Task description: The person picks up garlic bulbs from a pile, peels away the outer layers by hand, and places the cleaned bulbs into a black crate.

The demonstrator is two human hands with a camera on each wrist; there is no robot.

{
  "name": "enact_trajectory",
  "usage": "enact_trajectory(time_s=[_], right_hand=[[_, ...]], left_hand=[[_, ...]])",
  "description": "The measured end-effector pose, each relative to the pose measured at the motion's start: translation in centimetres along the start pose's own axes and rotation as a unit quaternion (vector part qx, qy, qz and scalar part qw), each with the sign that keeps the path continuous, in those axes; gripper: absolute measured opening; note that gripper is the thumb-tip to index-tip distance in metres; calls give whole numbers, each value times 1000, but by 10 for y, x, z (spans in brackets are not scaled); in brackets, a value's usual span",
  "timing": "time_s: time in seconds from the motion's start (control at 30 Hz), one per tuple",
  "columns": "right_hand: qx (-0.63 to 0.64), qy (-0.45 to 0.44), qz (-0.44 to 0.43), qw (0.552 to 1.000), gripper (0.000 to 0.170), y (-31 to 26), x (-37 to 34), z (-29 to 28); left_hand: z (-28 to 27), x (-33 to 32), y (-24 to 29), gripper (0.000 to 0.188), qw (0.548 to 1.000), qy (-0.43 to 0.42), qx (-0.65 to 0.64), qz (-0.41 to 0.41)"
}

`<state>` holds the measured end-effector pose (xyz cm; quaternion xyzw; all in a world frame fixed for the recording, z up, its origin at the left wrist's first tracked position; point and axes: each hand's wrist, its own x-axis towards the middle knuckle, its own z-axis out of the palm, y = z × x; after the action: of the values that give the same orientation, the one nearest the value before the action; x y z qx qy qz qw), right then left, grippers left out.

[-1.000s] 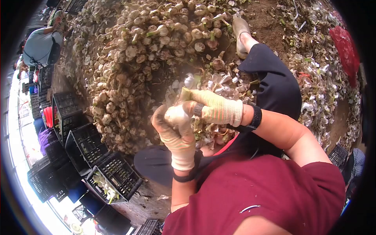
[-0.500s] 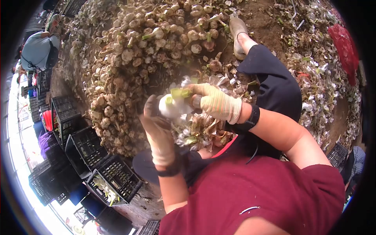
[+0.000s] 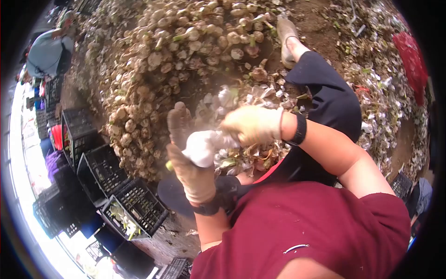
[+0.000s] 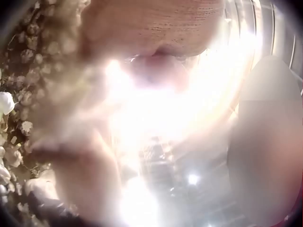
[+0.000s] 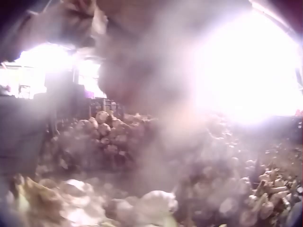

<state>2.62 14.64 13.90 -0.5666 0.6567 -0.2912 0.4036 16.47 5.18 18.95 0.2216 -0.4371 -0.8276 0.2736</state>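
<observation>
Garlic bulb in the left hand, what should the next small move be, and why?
I'd probably have the right hand gently draw the loose skin away, with the left hand steadying the garlic bulb. A pale, blurred strip, seemingly skin, spans from the bulb to the right fingers, and the bulb rests against the left palm.

It looks to me like a farm packing shed or a sorting yard for garlic, with a great heap of unwashed bulbs point(image 3: 139, 95) lying right on the bare dirt point(image 3: 316, 25) and papery skins point(image 3: 383, 109) strewn thickly about. Black slatted crates point(image 3: 104, 169) line one side by a glaringly bright opening, and another person point(image 3: 50, 55) is over beyond them.
</observation>
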Motion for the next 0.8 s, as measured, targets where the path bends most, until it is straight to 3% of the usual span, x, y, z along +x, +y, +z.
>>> enact_trajectory(time_s=[0.03, 0.07, 0.1, 0.13, 0.17, 0.2, 0.23, 0.3, 0.33, 0.37, 0.4, 0.43, 0.47, 0.5, 0.53, 0.57, 0.6, 0.63, 0.67, 0.7, 0.73, 0.77, 0.8], right_hand=[[5, -57, -52, 997, 29, 0, -4, 6], [96, -49, -110, 988, 31, 0, -12, 7], [188, -42, -166, 967, 34, 0, -21, 6], [301, -74, -185, 933, 38, 5, -25, 0], [509, -125, -105, 845, 37, 7, -35, -10], [669, -46, -63, 739, 37, 8, -27, -6], [799, 35, -16, 600, 36, 9, -19, -1], [554, 91, 5, 828, 36, 15, -9, -9], [422, 120, -29, 898, 35, 9, -8, 0], [21, 59, -59, 996, 33, 14, -2, 0], [15, 37, -13, 999, 33, 8, -15, 15], [-105, -64, 53, 991, 30, -8, -17, 13], [-118, -101, 32, 987, 24, -2, -22, 29], [-66, -147, 5, 987, 29, -16, -29, 24], [-17, -147, -25, 989, 18, -19, -33, 31], [-76, -135, -54, 986, 12, -24, -32, 31], [-80, -97, -93, 988, 12, -25, -30, 32], [-83, -60, -132, 986, 11, -24, -27, 31], [-80, -59, -127, 987, 11, -25, -25, 25], [-60, -22, -140, 988, 14, -28, -26, 15], [-42, 16, -152, 987, 17, -28, -26, 6], [-41, 19, -144, 988, 17, -25, -27, 1], [-40, 83, -118, 989, 21, -21, -27, -3]], left_hand=[[-8, 2, 7, 59, 993, 35, -113, -28], [-15, 7, 11, 56, 996, 33, -86, 5], [-30, 9, 14, 56, 978, 12, -209, -18], [-39, 10, 16, 55, 972, 30, -234, -9], [-47, 10, 17, 54, 964, 47, -260, 0], [-59, 12, 20, 50, 948, 46, -313, -28], [-74, 15, 20, 47, 946, 106, -303, -34], [-94, 8, 26, 46, 938, 148, -308, -61], [-96, 8, 38, 41, 919, 235, -310, -61], [-113, 6, 54, 34, 886, 237, -392, -74], [-134, -3, 71, 33, 912, 288, -292, 24], [-173, -9, 95, 41, 902, 330, -260, 96], [-211, -25, 115, 48, 918, 256, -202, 224], [-370, -56, 153, 49, 861, 319, 192, 348], [-285, -24, 155, 49, 868, 311, 183, 341], [-193, -21, 158, 44, 722, 464, -201, 473], [-275, -11, 153, 44, 726, 461, -205, 467], [-353, -20, 148, 36, 954, 214, 7, 210], [-211, 34, 94, 26, 936, 313, 117, 113], [-131, 69, 48, 19, 936, 317, 145, 57], [-101, 74, 1, 16, 828, 88, 530, 162], [-83, 103, -41, 26, 946, 76, 314, -31], [-73, 126, -86, 42, 887, -75, 452, -55]])
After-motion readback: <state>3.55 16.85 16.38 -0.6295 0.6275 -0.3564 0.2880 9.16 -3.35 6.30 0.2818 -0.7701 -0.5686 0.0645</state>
